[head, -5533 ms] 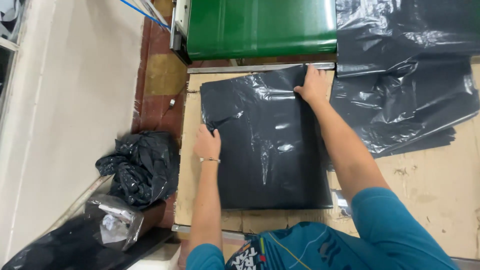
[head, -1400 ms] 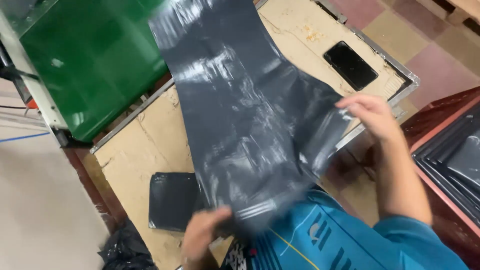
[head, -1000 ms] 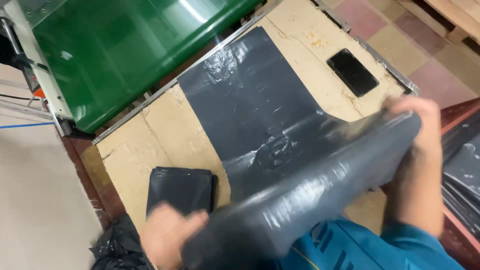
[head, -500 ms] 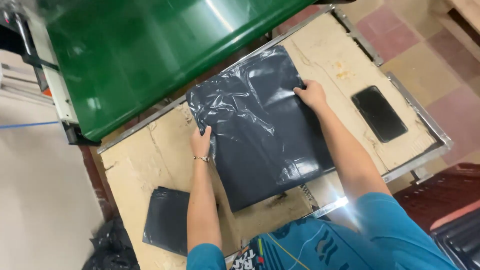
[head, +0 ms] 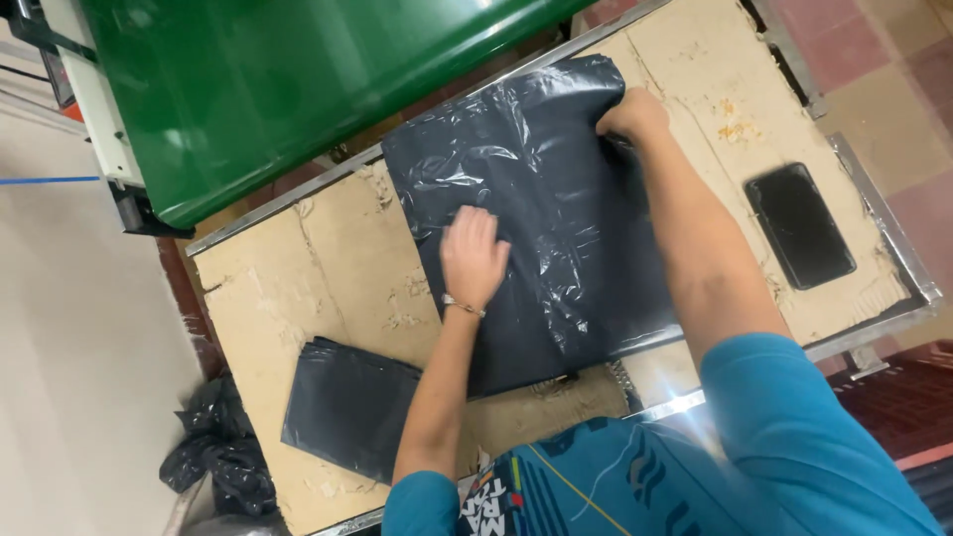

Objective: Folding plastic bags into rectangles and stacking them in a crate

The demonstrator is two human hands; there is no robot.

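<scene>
A person's left hand [head: 474,254], moved inward from the edge, presses flat and open on a black plastic bag [head: 556,228] now spread across the cardboard-topped table [head: 298,298]; the right hand [head: 631,115] pinches its far corner, smoothing under way.

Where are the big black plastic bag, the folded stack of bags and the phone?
black plastic bag [head: 566,199], head view, on its wrinkled middle between the hands.
folded stack of bags [head: 347,407], head view, on the centre of its top.
phone [head: 799,225], head view, on the middle of its dark screen.
</scene>
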